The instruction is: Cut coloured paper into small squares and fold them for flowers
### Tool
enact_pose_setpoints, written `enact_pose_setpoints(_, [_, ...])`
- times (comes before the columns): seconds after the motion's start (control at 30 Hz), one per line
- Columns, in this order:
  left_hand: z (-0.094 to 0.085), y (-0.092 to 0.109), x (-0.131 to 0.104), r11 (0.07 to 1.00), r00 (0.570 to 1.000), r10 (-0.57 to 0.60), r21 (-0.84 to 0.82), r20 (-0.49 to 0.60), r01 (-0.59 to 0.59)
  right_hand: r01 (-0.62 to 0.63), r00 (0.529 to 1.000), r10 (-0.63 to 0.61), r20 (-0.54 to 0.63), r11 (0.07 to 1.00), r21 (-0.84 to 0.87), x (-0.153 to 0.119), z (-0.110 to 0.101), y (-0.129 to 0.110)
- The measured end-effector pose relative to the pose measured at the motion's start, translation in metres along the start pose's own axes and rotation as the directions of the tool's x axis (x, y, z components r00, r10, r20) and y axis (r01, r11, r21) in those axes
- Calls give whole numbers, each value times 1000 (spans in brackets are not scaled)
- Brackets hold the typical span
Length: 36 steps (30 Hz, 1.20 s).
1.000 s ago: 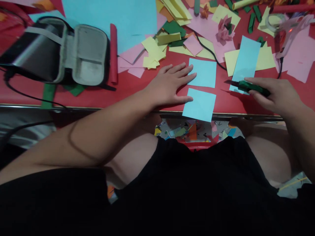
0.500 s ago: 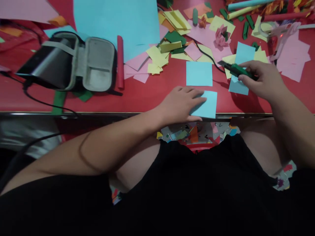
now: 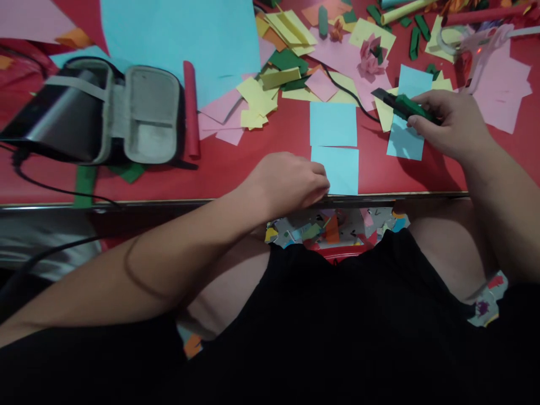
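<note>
A light blue paper square (image 3: pixel 342 171) lies at the table's front edge. My left hand (image 3: pixel 293 179) is at its left side, fingers curled together on its lower left corner; the fingertips are partly hidden. Just behind lies a second light blue square (image 3: pixel 333 125), its near edge almost meeting the first one. My right hand (image 3: pixel 451 121) is closed around a green utility knife (image 3: pixel 411 108), which points left with its dark front end. Beneath the knife, blue paper pieces (image 3: pixel 405 139) rest on the table.
A grey-lined open case (image 3: pixel 152 112) holding a dark device stands left, beside a red paper roll (image 3: pixel 191 109). Behind are a large blue sheet (image 3: pixel 181 45), yellow scraps (image 3: pixel 258 101), a pink paper flower (image 3: pixel 372 55) and, at right, a pink glue gun (image 3: pixel 481 62).
The front blue square has moved back and slightly left, closing the gap to the other. My left hand has gone from spread flat on it to curled at its left corner. The knife stays held.
</note>
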State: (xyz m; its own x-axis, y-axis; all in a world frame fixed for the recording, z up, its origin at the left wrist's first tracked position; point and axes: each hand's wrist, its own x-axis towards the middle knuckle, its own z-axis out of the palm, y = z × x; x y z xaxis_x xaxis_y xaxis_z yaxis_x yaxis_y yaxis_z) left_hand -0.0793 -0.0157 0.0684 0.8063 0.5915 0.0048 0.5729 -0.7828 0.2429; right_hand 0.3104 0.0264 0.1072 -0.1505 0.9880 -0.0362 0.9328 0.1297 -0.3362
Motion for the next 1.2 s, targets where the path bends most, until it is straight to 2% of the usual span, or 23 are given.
enact_pose_setpoints(0.1, [-18, -5, -5, 995, 996, -89, 48, 27, 87, 23, 1000, -23, -1, 1000, -18, -1, 0, 5])
enact_pose_setpoints(0.17, [-21, -5, -4, 996, 998, -68, 49, 7, 68, 33, 999, -33, -16, 999, -34, 0, 1, 7])
enact_pose_setpoints(0.23, [-15, 0, 1, 999, 1000, 2, 48, 30, -3, 25, 999, -26, -36, 999, -39, 1, 2, 10])
enact_pose_setpoints(0.33, [3, 11, 9, 991, 986, 112, 58, 124, -120, 24, 999, -25, -21, 999, -38, 4, 1, 15])
enact_pose_setpoints(0.47, [11, 13, 15, 971, 964, 224, 51, 143, -233, 187, 976, -184, 117, 982, -16, 1, -5, 20])
enact_pose_setpoints(0.57, [2, 5, 14, 953, 937, 294, 23, 188, -303, 344, 917, -331, 222, 939, -24, -6, -6, 14])
enact_pose_setpoints(0.7, [-10, -3, 9, 949, 933, 312, -102, 178, -298, 448, 873, -399, 279, 883, -140, -9, 0, -4])
enact_pose_setpoints(0.8, [-14, -7, 7, 949, 942, 290, -176, 169, -260, 452, 867, -379, 323, 871, -194, -10, 6, -11])
enact_pose_setpoints(0.97, [-13, -14, 1, 959, 938, 267, -152, 219, -238, 392, 897, -312, 312, 888, -239, -16, 4, -12])
enact_pose_setpoints(1.13, [-13, -17, -5, 960, 938, 268, -144, 221, -240, 353, 914, -282, 292, 908, -227, -18, -8, 3])
enact_pose_setpoints(1.2, [-11, -16, 0, 975, 959, 207, -120, 195, -186, 332, 925, -279, 257, 924, -192, -17, -14, 14])
